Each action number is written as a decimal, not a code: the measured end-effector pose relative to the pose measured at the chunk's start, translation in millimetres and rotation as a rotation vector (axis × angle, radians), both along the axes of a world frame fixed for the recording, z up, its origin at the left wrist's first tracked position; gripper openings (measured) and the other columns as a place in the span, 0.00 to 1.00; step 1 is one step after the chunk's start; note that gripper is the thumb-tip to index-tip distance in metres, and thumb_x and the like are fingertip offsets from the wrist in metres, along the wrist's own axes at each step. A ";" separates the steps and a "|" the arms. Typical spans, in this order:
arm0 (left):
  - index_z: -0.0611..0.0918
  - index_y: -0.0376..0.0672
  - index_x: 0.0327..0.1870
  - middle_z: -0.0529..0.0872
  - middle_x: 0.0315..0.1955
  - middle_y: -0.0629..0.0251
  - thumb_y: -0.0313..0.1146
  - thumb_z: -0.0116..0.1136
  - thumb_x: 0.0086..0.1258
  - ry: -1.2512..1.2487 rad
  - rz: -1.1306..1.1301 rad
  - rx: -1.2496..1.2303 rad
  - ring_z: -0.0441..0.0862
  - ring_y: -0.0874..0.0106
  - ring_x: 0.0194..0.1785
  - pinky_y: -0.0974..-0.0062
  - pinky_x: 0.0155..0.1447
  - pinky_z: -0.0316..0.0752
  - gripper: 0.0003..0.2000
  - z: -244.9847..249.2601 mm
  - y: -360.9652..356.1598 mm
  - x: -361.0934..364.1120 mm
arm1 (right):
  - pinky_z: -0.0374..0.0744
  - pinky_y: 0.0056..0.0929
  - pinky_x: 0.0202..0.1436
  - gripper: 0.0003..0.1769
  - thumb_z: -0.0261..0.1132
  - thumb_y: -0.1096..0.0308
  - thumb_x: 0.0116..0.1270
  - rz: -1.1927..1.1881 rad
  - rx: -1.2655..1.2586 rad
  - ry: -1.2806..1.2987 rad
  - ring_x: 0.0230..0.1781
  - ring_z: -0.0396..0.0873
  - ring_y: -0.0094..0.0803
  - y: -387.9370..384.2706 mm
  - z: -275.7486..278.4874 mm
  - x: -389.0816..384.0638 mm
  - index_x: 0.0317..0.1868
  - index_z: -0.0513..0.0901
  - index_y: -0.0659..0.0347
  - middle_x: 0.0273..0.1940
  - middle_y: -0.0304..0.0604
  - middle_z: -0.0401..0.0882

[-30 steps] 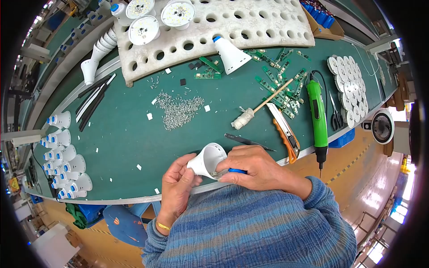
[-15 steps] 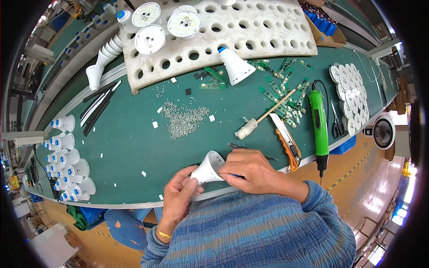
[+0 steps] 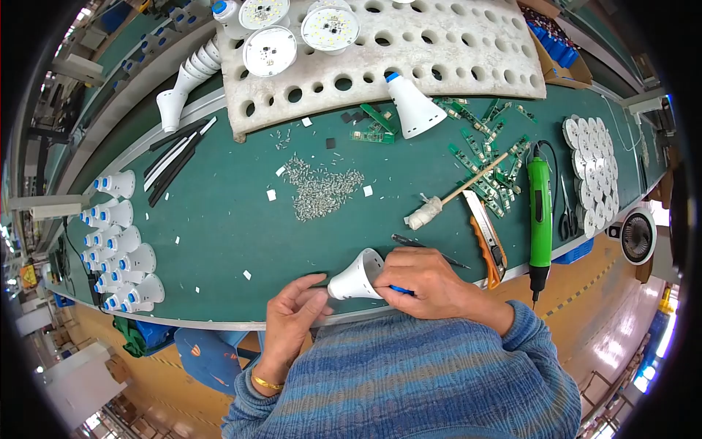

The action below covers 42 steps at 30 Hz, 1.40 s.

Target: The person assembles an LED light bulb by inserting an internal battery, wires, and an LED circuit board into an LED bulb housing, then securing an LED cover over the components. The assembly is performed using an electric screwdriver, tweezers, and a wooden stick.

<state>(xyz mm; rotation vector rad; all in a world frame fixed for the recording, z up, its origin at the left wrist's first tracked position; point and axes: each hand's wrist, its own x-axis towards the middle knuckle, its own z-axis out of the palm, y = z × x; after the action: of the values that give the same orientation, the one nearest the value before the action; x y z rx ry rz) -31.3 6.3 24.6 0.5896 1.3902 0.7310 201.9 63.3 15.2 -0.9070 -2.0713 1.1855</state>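
A white cone-shaped lamp housing (image 3: 352,281) is tilted over the near edge of the bench, its wide mouth facing up and right. My right hand (image 3: 424,284) is closed at the housing's wide rim, with fingertips at the mouth. A small blue piece (image 3: 401,290) shows under its curled fingers; its kind is not clear. At the narrow end, my left hand (image 3: 294,311) has thumb and fingers apart, very close to the housing without gripping it. Beyond my right hand lies a dark pen-like tool (image 3: 418,244), partly hidden.
Small metal pins (image 3: 325,192) lie in a pile mid-bench. Green circuit boards (image 3: 486,146), a wrapped-head stick (image 3: 425,214), an orange cutter (image 3: 488,241) and a green electric screwdriver (image 3: 540,212) are to the right. Housings (image 3: 135,260) stand left; a holed foam board (image 3: 314,110) lies behind.
My left hand has loosened from the housing's narrow end, its fingers now apart. My right hand remains at the rim. The whole view has shifted slightly, moving the bench items rightward.
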 end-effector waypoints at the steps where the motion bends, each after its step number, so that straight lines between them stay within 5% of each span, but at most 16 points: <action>1: 0.79 0.36 0.51 0.85 0.33 0.66 0.28 0.60 0.66 0.102 -0.011 0.093 0.80 0.80 0.32 0.84 0.38 0.73 0.14 -0.3 1.6 -5.8 | 0.72 0.36 0.31 0.03 0.65 0.74 0.55 -0.002 0.002 0.002 0.29 0.75 0.40 -0.2 -0.7 -0.1 0.30 0.79 0.61 0.27 0.42 0.74; 5: 0.83 0.35 0.41 0.84 0.29 0.67 0.24 0.61 0.64 0.591 0.006 0.467 0.79 0.79 0.30 0.82 0.35 0.74 0.06 4.3 40.8 -22.8 | 0.73 0.36 0.32 0.03 0.65 0.73 0.55 0.002 0.000 0.004 0.29 0.75 0.39 -1.6 -1.6 0.8 0.29 0.79 0.61 0.27 0.42 0.74; 12: 0.84 0.41 0.38 0.83 0.29 0.62 0.25 0.60 0.62 1.215 -0.296 1.201 0.81 0.69 0.29 0.75 0.36 0.75 0.05 -12.5 174.6 5.7 | 0.73 0.36 0.32 0.03 0.65 0.72 0.55 0.070 0.032 0.018 0.31 0.76 0.38 -3.5 0.7 3.1 0.30 0.80 0.61 0.29 0.40 0.75; 19: 0.85 0.46 0.38 0.79 0.27 0.68 0.23 0.58 0.53 1.552 -0.577 1.311 0.79 0.68 0.32 0.71 0.35 0.75 0.12 -24.6 209.8 16.6 | 0.74 0.37 0.33 0.04 0.64 0.70 0.56 0.124 -0.033 0.000 0.31 0.76 0.38 -1.6 -0.3 15.8 0.31 0.80 0.61 0.29 0.41 0.75; 31: 0.82 0.44 0.33 0.79 0.27 0.65 0.26 0.61 0.56 1.499 -0.613 1.315 0.80 0.65 0.32 0.68 0.36 0.75 0.04 -26.8 215.4 15.1 | 0.75 0.38 0.37 0.08 0.65 0.68 0.55 0.120 -0.058 -0.042 0.34 0.75 0.39 -3.3 -3.5 19.8 0.34 0.79 0.62 0.30 0.43 0.75; 37: 0.78 0.38 0.35 0.82 0.29 0.62 0.25 0.61 0.59 1.380 -0.517 1.507 0.81 0.68 0.33 0.73 0.36 0.75 0.05 -10.1 203.3 19.8 | 0.75 0.38 0.40 0.09 0.65 0.68 0.56 -0.004 0.052 0.014 0.37 0.76 0.40 -5.5 -4.3 16.9 0.36 0.80 0.62 0.33 0.43 0.78; 42: 0.76 0.34 0.37 0.85 0.31 0.61 0.23 0.55 0.68 0.606 -0.384 0.950 0.82 0.77 0.33 0.81 0.37 0.76 0.02 29.2 119.8 38.1 | 0.76 0.36 0.33 0.08 0.67 0.74 0.53 -0.277 0.086 0.167 0.31 0.78 0.41 1.8 8.1 13.7 0.35 0.80 0.63 0.32 0.44 0.79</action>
<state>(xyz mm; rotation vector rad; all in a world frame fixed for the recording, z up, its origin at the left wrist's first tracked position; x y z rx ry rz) 6.8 126.1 53.8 1.8920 1.3374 0.9172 215.6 65.0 23.3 -0.9821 -1.7836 0.9833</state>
